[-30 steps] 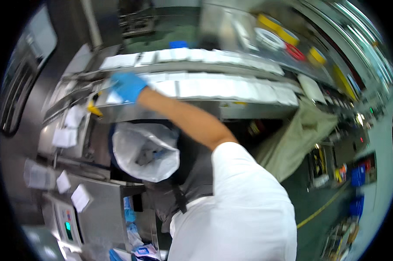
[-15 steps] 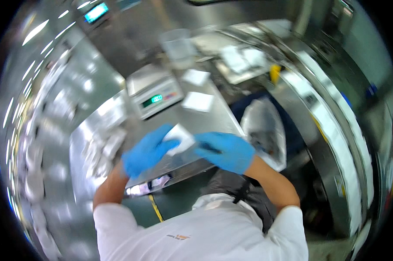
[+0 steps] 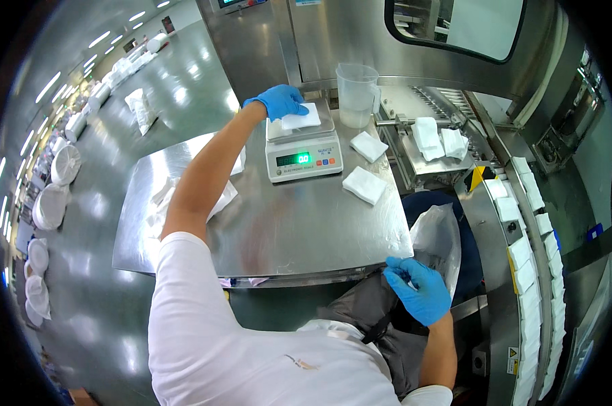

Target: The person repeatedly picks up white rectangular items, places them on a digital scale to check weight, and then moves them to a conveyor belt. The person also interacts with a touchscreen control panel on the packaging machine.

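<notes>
Head view: my left hand (image 3: pixel 279 103), gloved in blue, lies at upper centre, fingers bent over the left edge of a folded white pad (image 3: pixel 302 118) on the pan of an electronic scale (image 3: pixel 304 160); whether they grip or merely touch it, I cannot tell. My right hand (image 3: pixel 421 292), lower right of centre, has its fingers curled beside the corner of the metal surface (image 3: pixel 279 237); I cannot tell whether it encloses anything. Two loose pads (image 3: pixel 365 185) lie right of the scale, below a clear jug (image 3: pixel 358 95).
</notes>
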`<state>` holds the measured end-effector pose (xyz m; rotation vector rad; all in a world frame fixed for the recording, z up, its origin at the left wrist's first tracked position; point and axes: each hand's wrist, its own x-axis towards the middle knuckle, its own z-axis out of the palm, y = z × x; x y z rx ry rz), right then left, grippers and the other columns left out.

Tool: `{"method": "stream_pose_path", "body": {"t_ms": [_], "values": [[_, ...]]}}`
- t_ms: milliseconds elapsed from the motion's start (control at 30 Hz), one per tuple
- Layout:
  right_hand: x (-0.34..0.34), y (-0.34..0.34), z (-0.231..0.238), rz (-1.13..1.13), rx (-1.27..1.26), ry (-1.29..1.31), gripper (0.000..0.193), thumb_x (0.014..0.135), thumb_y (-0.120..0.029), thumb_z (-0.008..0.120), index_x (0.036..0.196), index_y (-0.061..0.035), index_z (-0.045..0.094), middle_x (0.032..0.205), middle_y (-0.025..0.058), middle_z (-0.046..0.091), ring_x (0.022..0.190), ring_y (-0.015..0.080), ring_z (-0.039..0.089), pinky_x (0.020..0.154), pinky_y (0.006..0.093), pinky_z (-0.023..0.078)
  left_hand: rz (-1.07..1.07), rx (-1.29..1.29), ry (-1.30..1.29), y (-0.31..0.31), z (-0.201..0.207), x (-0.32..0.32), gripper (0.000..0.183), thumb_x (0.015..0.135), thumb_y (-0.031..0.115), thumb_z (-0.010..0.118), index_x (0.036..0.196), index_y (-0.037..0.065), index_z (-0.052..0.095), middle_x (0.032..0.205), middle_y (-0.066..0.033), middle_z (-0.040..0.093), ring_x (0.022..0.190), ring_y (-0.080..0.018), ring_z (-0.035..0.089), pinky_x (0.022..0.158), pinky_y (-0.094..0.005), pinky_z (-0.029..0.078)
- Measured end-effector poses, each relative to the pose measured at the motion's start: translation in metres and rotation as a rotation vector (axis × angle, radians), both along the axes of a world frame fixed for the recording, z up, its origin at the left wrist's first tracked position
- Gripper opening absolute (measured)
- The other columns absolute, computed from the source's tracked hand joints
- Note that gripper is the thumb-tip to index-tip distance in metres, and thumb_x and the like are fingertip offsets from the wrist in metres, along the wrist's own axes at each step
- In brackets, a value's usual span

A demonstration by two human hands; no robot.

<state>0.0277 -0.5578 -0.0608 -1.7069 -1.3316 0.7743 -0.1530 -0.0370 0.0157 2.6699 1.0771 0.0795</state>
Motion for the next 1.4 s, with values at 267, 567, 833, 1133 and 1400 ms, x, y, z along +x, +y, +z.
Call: {"method": "stream_pose_path", "body": {"t_ms": [267, 567, 833, 1133, 1400], "values": [[0.014, -0.027, -0.036, -0.209, 0.007, 0.241, 0.030, 0.093, -0.011, 0.075, 0.121, 0.0007, 0.070, 0.101, 0.0090, 0.076, 0.087, 0.0120, 0.068, 0.080, 0.0265, 0.055, -0.003, 0.109, -0.015, 0.001, 0.019, -0.014, 0.080, 0.083, 0.063, 0.070, 0.136, 0.004, 0.061, 0.140, -0.0218, 0.057, 0.129, -0.0387, 0.056, 0.111, -0.0437, 0.043], [0.012, -0.033, -0.047, -0.229, -0.079, 0.382, 0.029, 0.095, -0.009, 0.073, 0.122, 0.0006, 0.070, 0.100, 0.0068, 0.075, 0.088, 0.0109, 0.067, 0.080, 0.0252, 0.054, -0.030, -0.040, 0.034, 0.010, 0.020, -0.007, 0.098, 0.077, 0.059, 0.079, 0.148, 0.000, 0.046, 0.145, -0.0210, 0.055, 0.134, -0.0357, 0.052, 0.116, -0.0445, 0.040], [0.014, -0.048, -0.053, -0.282, -0.121, 0.427, 0.030, 0.095, -0.010, 0.072, 0.124, 0.0013, 0.069, 0.103, 0.0095, 0.075, 0.090, 0.0122, 0.068, 0.082, 0.0269, 0.054, -0.124, 0.042, 0.143, 0.013, 0.016, 0.004, 0.089, 0.078, 0.060, 0.077, 0.140, 0.000, 0.057, 0.142, -0.0209, 0.057, 0.131, -0.0365, 0.054, 0.114, -0.0453, 0.040], [0.012, -0.040, -0.044, -0.186, -0.114, 0.380, 0.034, 0.097, -0.017, 0.070, 0.126, 0.0012, 0.067, 0.110, 0.0106, 0.074, 0.099, 0.0140, 0.067, 0.088, 0.0270, 0.053, -0.114, -0.137, 0.122, -0.027, 0.021, 0.008, 0.064, 0.071, 0.041, 0.087, 0.118, 0.000, 0.069, 0.117, -0.0183, 0.069, 0.106, -0.0324, 0.066, 0.096, -0.0423, 0.051], [0.001, 0.006, -0.031, -0.319, 0.228, 0.350, 0.039, 0.097, -0.017, 0.070, 0.131, 0.0023, 0.063, 0.109, 0.0123, 0.073, 0.097, 0.0156, 0.067, 0.089, 0.0296, 0.054, -0.571, -0.644, 0.131, -0.221, -0.006, 0.067, 0.044, 0.075, 0.020, 0.083, 0.114, 0.006, 0.069, 0.111, -0.0116, 0.068, 0.100, -0.0212, 0.063, 0.087, -0.0347, 0.051]]}}
